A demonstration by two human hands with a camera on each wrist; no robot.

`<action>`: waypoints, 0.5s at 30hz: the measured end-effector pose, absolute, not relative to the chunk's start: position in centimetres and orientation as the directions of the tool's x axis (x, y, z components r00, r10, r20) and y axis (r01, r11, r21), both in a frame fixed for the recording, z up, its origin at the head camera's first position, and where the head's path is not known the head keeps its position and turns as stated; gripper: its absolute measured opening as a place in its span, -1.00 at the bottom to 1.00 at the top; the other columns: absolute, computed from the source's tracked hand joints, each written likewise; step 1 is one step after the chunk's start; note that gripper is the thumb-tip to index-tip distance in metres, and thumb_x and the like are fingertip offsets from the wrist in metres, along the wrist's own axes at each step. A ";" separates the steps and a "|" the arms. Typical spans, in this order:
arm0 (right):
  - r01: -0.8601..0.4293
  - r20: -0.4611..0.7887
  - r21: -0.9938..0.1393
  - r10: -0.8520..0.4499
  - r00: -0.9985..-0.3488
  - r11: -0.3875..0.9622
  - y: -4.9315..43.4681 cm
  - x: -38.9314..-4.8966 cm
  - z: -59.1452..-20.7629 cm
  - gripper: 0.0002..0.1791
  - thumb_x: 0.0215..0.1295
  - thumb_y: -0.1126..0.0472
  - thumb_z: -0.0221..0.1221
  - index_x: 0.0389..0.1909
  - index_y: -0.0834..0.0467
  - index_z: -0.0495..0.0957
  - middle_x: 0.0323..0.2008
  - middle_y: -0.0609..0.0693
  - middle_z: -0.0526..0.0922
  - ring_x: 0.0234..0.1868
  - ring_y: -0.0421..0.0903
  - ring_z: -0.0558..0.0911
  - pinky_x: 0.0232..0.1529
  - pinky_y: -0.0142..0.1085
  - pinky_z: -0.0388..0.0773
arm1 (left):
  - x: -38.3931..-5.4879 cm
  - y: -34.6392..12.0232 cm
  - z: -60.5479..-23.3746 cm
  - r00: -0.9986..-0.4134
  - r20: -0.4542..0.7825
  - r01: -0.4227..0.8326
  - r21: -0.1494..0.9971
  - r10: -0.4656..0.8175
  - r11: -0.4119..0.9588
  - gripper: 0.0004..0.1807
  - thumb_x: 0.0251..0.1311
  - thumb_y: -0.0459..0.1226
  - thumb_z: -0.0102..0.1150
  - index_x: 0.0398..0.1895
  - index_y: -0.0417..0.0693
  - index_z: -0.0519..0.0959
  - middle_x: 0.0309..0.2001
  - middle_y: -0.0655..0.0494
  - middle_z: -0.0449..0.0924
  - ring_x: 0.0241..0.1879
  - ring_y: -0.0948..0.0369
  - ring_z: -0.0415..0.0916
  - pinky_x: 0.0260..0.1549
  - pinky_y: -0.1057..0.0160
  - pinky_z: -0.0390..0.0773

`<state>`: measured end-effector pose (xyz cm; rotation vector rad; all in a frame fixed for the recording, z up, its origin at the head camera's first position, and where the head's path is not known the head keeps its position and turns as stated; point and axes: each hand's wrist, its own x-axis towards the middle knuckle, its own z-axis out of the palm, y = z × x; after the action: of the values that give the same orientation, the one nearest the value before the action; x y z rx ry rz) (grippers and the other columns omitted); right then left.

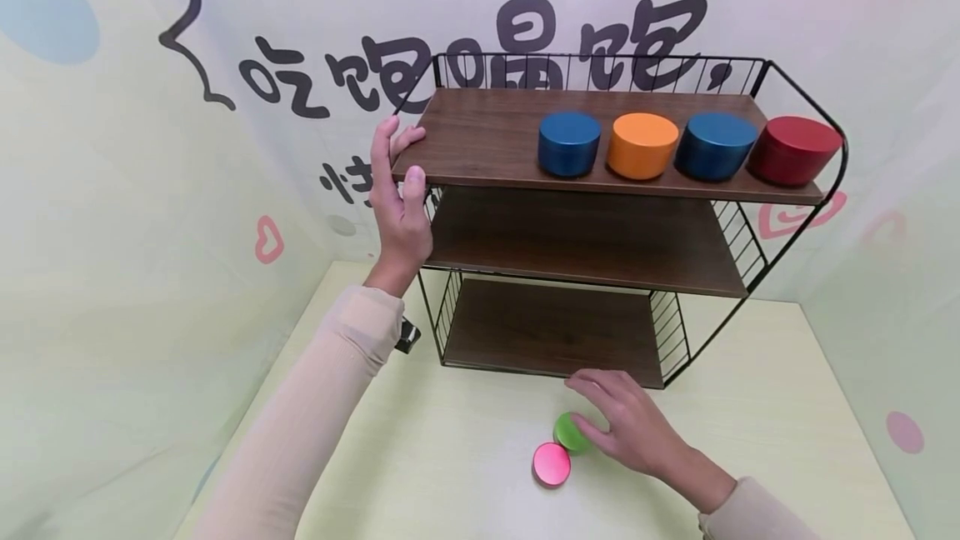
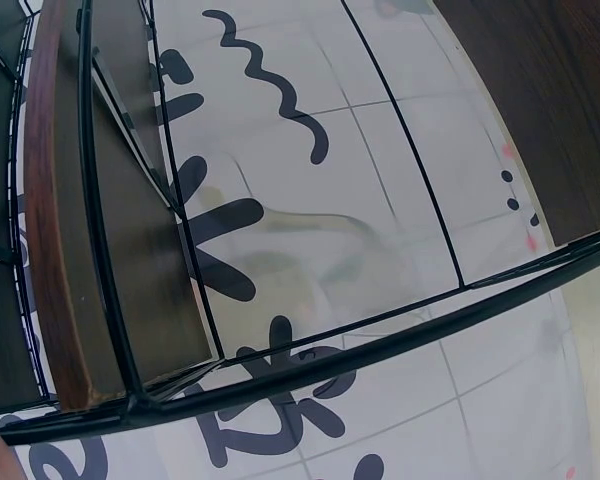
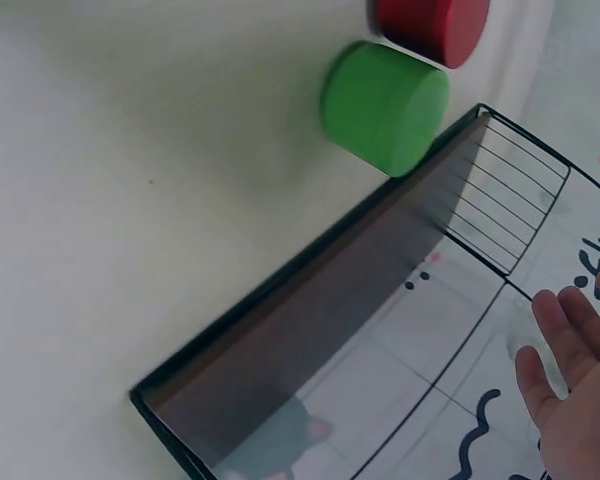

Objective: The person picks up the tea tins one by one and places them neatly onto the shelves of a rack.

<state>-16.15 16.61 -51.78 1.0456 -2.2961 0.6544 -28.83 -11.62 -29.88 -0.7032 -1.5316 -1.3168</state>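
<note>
My left hand (image 1: 405, 219) grips the upper left edge of a three-tier shelf rack (image 1: 510, 140), thumb at the front and fingers by the side wire. In the left wrist view only a bit of skin shows by the black frame (image 2: 280, 385). Over the table, my right hand (image 1: 626, 423) hovers with loosely extended fingers, its thumb partly covering a green round tin (image 1: 567, 433). The right wrist view shows that green tin (image 3: 380, 105) apart from the fingers (image 3: 565, 330). A pink-red tin (image 1: 551, 465) stands beside the green one.
On the top board stand a blue tin (image 1: 568, 144), an orange tin (image 1: 642, 146), another blue tin (image 1: 715, 146) and a dark red tin (image 1: 795, 150). A small black object (image 1: 407, 336) lies left of the rack. Printed cloth (image 1: 225, 190) hangs around the table (image 1: 450, 457).
</note>
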 end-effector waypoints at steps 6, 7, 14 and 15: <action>-0.764 0.621 -0.222 -0.516 -0.589 0.606 16.8 -15.9 -53.6 -0.54 0.12 0.07 0.34 0.04 0.16 0.63 -0.01 0.05 0.66 -0.08 0.01 0.65 -0.05 0.01 0.51 | -28.9 -11.6 -29.9 -0.370 0.917 0.883 0.397 -0.151 0.252 -0.47 0.21 -0.38 -0.25 0.22 -0.57 0.22 0.01 -0.46 0.52 0.16 -0.33 0.35 0.28 0.01 0.21; -0.758 0.614 -0.225 -0.515 -0.598 0.612 16.8 -15.8 -53.9 -0.54 0.14 0.05 0.33 0.04 0.15 0.62 0.00 0.05 0.66 -0.06 0.02 0.65 -0.04 0.02 0.51 | -28.9 -11.6 -29.9 -0.369 0.917 0.882 0.397 -0.151 0.254 -0.47 0.22 -0.38 -0.25 0.22 -0.57 0.22 0.01 -0.46 0.52 0.16 -0.33 0.35 0.28 0.01 0.21; -0.721 0.543 -0.263 -0.519 -0.660 0.642 17.2 -15.3 -55.8 -0.48 0.09 0.03 0.36 0.09 0.13 0.61 0.05 0.07 0.64 0.04 0.06 0.62 0.02 0.01 0.52 | -28.9 -11.7 -29.8 -0.371 0.915 0.880 0.400 -0.155 0.254 -0.47 0.21 -0.38 -0.25 0.22 -0.56 0.22 0.01 -0.45 0.52 0.16 -0.33 0.35 0.28 0.02 0.21; -0.717 0.536 -0.264 -0.519 -0.665 0.646 17.2 -15.2 -56.0 -0.46 0.06 0.04 0.38 0.09 0.13 0.61 0.06 0.07 0.64 0.05 0.06 0.62 0.02 0.00 0.52 | -28.9 -11.7 -29.9 -0.373 0.915 0.880 0.401 -0.153 0.253 -0.47 0.21 -0.38 -0.25 0.22 -0.56 0.22 0.01 -0.46 0.52 0.16 -0.33 0.35 0.28 0.02 0.21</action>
<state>-15.23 17.22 -56.04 0.9735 -2.4509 0.6485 -28.85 -11.71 -29.86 -0.7048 -1.5361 -1.3136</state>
